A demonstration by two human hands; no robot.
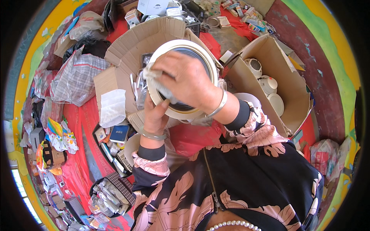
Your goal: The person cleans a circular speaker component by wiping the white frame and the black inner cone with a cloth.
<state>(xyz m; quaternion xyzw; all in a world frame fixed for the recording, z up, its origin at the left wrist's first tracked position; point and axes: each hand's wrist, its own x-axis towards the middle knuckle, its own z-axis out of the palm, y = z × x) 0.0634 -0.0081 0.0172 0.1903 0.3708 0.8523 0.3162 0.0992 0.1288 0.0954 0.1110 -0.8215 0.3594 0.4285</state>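
A round dish (189, 44) with a wide cream rim and a dark, ringed inside is held up in front of me. My left hand (155, 111) grips its lower left edge, the thumb bent over the rim. Across the face of the dish lies my right hand (185, 75), its fingers closed on a crumpled whitish cloth (163, 91) pressed against the rim and the inside. The right hand hides much of the middle of the dish. A bracelet circles each wrist.
Behind the dish stands an open cardboard box (144, 38). To the right, another carton (285, 73) contains several white cups or bowls (268, 84). A checked bag (79, 77) lies at left, above a black tray (104, 144) of small goods. Red cloth (83, 119) covers the ground.
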